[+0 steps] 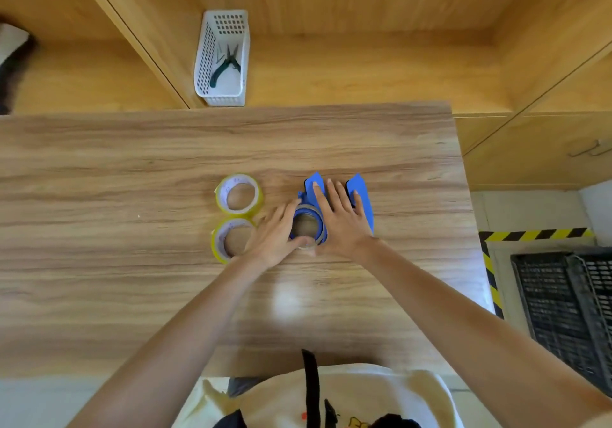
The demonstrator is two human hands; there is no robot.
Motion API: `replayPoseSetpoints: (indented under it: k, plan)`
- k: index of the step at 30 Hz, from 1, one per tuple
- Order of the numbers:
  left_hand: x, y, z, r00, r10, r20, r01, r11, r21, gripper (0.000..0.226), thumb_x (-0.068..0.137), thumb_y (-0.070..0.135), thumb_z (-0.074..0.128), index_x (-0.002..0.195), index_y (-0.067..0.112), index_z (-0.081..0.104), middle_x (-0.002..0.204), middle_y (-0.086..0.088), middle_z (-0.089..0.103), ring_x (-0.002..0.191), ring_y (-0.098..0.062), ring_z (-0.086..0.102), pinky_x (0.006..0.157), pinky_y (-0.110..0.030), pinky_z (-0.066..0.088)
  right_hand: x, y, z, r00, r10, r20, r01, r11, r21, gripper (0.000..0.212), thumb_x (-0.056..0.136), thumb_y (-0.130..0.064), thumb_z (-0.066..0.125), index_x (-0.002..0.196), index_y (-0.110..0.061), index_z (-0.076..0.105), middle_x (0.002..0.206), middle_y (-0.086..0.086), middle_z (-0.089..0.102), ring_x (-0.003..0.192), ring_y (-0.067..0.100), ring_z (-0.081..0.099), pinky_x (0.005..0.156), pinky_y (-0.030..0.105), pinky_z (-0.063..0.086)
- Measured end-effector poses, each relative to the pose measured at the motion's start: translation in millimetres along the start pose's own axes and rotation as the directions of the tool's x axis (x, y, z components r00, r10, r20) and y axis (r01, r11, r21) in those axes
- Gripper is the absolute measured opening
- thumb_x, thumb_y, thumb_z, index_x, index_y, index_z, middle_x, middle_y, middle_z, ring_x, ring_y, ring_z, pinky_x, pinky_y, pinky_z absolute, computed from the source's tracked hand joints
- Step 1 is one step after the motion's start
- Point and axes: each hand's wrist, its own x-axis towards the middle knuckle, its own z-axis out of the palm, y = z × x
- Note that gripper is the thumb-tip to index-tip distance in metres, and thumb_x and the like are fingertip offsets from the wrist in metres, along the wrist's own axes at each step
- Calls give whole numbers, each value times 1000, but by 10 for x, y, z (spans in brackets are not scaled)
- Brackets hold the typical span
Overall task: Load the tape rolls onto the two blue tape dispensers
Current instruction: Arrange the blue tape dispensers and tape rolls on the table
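Resting flat on near blue dispenser (309,195): right hand (341,225), fingers straight and spread, also reaching over second blue dispenser (361,195) just beside. Left hand (275,239) at dispenser ring (308,225), fingers loosely extended, thumb at ring's near edge; firm grip not confirmed. Both dispensers on wooden table (132,162), right of centre. Two yellow tape rolls (238,195) (231,239) left of them, flat, not yet loaded.

Handling, judged: rolls light, stiff cardboard core, slick outer wrap; take by outer rim or through core. Dispensers light rigid plastic, likely slide; hold down by body.
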Motion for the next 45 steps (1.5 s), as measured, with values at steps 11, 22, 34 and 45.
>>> replayPoseSetpoints:
  k: [11,22,34,45]
  plan:
    - [19,109,119,995,23,-97,-1,977,214,108,66,59,78,151,17,25,144,-1,42,132,-25,42,108,-38,32,-85,-79,42,996,28,-81,-29,999,-19,125,78,-63,68,156,-16,-17,158,6,26,154,29,6,122,50,-6]
    - [43,-28,71,988,99,-116,-58,948,312,104,62,52,81,148,18,32,143,0,46,133,-23,42,112,-37,30,-127,86,-27,998,-11,-63,14,999,46,116,82,-27,75,157,-26,-14,161,-5,24,155,25,0,123,47,-9]
    - [8,-59,74,986,141,-93,-110,953,284,103,63,51,82,147,18,33,146,1,44,137,-21,37,114,-38,28,-144,246,-22,991,-105,-78,103,994,-29,117,81,-35,76,158,-26,-12,164,-8,23,155,26,3,125,47,-3]
    - [-90,-68,69,976,143,-162,-131,988,84,105,58,47,85,146,20,36,140,-1,48,130,-25,45,110,-38,35,-115,199,-114,992,-70,-102,58,991,-121,95,90,-19,67,159,-24,2,165,1,15,154,25,5,124,45,4]
